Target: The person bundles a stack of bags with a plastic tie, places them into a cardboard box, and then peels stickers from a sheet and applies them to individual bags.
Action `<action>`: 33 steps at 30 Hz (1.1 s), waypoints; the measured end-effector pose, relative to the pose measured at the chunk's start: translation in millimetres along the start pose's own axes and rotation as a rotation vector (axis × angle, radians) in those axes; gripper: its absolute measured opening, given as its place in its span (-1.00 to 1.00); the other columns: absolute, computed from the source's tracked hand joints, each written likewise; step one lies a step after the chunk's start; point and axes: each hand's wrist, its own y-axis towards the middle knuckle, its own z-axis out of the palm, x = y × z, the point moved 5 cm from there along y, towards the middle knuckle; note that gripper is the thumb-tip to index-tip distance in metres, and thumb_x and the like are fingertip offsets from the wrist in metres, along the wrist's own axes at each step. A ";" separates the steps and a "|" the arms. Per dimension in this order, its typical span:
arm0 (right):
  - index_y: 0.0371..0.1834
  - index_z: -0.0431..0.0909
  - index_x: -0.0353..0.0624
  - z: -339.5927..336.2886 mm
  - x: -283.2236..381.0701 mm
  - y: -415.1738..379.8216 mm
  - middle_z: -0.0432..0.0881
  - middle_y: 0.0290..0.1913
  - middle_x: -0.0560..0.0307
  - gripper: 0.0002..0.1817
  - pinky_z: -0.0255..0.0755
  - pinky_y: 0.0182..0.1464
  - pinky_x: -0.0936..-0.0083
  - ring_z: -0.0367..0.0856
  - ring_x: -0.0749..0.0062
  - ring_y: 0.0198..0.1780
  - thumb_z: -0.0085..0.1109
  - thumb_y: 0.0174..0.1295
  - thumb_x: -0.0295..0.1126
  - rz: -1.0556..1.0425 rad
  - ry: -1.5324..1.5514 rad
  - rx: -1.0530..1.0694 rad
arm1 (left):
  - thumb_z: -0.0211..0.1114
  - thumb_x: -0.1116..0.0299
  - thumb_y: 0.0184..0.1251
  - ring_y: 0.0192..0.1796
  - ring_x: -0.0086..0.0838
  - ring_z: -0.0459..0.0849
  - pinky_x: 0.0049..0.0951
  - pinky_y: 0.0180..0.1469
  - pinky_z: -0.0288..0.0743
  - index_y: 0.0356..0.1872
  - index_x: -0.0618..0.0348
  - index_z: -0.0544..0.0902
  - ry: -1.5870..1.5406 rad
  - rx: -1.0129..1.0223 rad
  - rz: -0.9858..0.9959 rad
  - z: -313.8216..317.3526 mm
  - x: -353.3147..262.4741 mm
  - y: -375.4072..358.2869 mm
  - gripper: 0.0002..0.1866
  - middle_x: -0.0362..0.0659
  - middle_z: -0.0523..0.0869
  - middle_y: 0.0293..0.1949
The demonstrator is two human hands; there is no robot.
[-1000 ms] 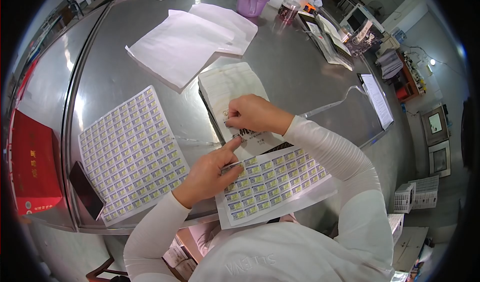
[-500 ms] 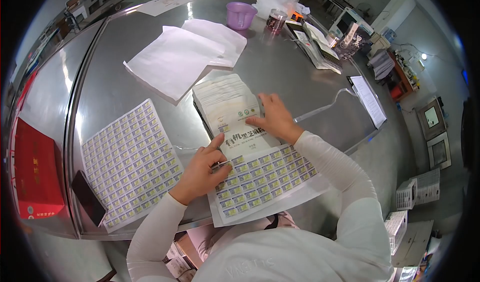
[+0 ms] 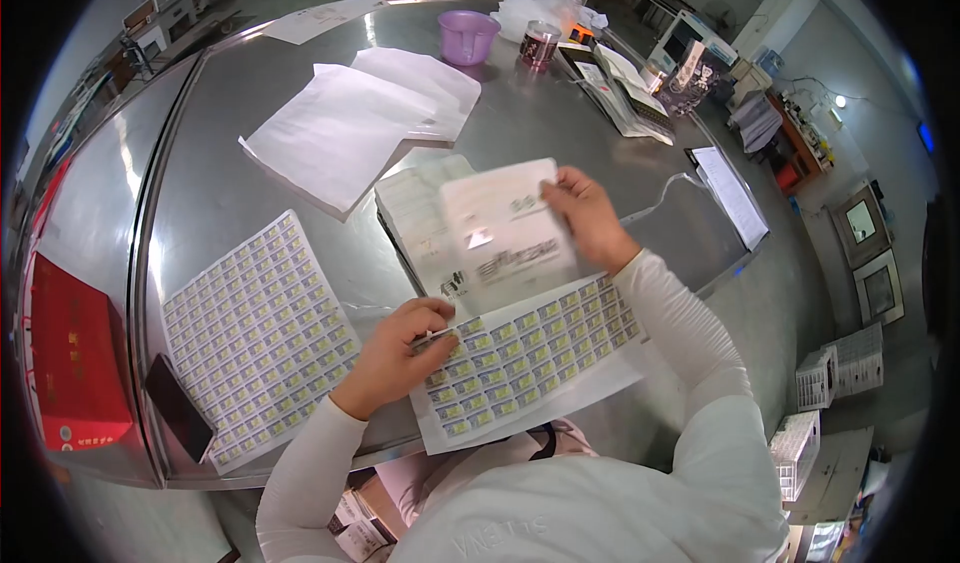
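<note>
My right hand (image 3: 590, 221) grips the right edge of a white printed packaging bag (image 3: 510, 198), raised off the stack and blurred by motion. Under and to the left of it lies the stack of similar bags (image 3: 405, 203), partly covered. My left hand (image 3: 400, 351) is closed, thumb against fingers, at the upper left corner of a sheet of small yellow-and-blue stickers (image 3: 525, 353). That corner is pinched between its fingertips. A second sticker sheet (image 3: 260, 338) lies flat to the left of this hand.
A dark phone (image 3: 178, 408) lies by the left sheet, near a red bag (image 3: 75, 353). White papers (image 3: 340, 128) and a purple plastic cup (image 3: 467, 38) are farther back. A jar (image 3: 540, 43), notebooks (image 3: 620, 88) and a clipboard (image 3: 730, 195) are along the right side.
My right hand has picked up the top bag and moved it up and right off the stack. My left hand has drawn its extended index finger back from the bag to the sheet's corner.
</note>
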 end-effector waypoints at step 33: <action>-0.19 0.49 -0.17 93.4 27.8 -87.0 0.63 -0.23 0.00 -0.77 0.47 -0.18 0.30 0.62 0.09 -0.19 0.30 0.18 -0.35 -0.395 -0.844 0.460 | 0.31 0.26 0.35 -0.48 -0.74 0.49 -0.64 -0.44 0.36 -0.32 0.27 0.65 -0.089 -0.138 -0.266 -19.2 14.8 -2.0 -0.76 -0.27 0.66 -0.54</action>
